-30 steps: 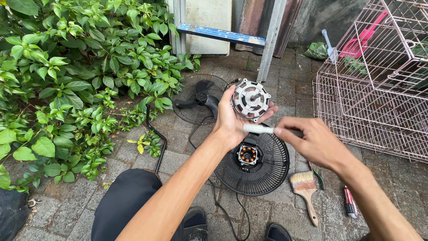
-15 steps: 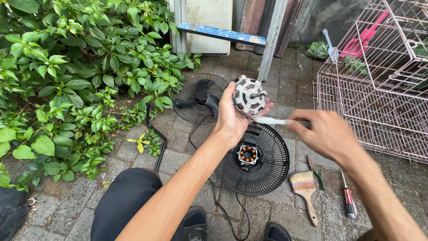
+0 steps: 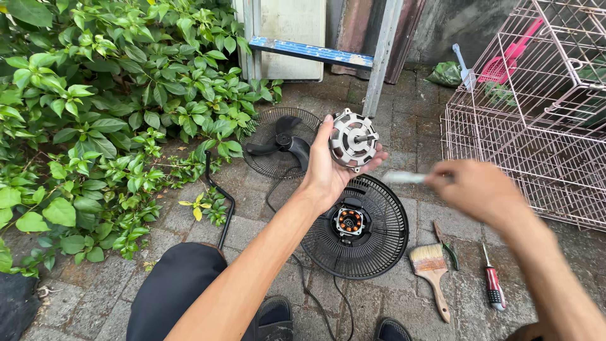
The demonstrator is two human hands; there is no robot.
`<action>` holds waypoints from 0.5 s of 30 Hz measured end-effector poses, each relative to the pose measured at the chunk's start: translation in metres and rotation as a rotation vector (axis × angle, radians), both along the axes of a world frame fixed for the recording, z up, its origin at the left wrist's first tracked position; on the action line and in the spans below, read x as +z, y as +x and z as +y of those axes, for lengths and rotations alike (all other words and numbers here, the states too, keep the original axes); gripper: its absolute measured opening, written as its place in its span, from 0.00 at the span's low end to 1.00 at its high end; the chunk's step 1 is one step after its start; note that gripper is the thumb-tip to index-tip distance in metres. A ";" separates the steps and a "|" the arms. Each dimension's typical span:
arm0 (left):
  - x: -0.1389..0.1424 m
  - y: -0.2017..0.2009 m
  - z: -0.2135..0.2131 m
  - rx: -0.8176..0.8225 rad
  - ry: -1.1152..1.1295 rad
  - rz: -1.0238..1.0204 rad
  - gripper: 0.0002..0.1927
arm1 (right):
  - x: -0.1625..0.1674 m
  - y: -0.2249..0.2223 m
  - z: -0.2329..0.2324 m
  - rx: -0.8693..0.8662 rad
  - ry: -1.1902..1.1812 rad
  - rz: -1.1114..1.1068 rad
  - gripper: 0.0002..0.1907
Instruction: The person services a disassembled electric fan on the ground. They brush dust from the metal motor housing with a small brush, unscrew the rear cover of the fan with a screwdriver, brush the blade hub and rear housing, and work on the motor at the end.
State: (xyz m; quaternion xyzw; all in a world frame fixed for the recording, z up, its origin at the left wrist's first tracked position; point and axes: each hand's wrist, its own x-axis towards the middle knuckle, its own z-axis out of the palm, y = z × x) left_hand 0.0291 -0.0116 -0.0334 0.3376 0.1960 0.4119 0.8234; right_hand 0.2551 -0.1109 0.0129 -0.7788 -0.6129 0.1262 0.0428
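Both forearms bare, no sleeves or rings — left hand (image 3: 327, 170), right hand (image 3: 476, 189); dark trousers (image 3: 177, 284), dark shoes (image 3: 273, 319) near.

A black fan guard (image 3: 355, 227) with an orange-wound motor core (image 3: 349, 221) at its centre lies on the brick paving (image 3: 404, 107). Behind it rests a second guard with the black fan blade (image 3: 282, 144). A wooden-handled paintbrush (image 3: 432, 270) lies beside a red-handled screwdriver (image 3: 493, 284). A pink wire cage (image 3: 536, 132) stands at the right, leafy green shrubs (image 3: 107, 107) at the left, and a ladder with a blue step (image 3: 312, 52) behind.
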 end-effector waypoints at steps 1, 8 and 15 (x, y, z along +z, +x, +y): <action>0.001 -0.002 0.000 -0.002 0.039 0.019 0.41 | 0.004 0.008 0.000 -0.110 -0.002 0.041 0.15; -0.002 0.005 -0.011 0.052 0.258 0.451 0.47 | 0.026 0.012 -0.021 -0.201 0.399 0.315 0.17; 0.002 0.004 -0.021 0.238 0.694 0.772 0.58 | 0.024 -0.005 -0.011 -0.138 0.280 0.273 0.16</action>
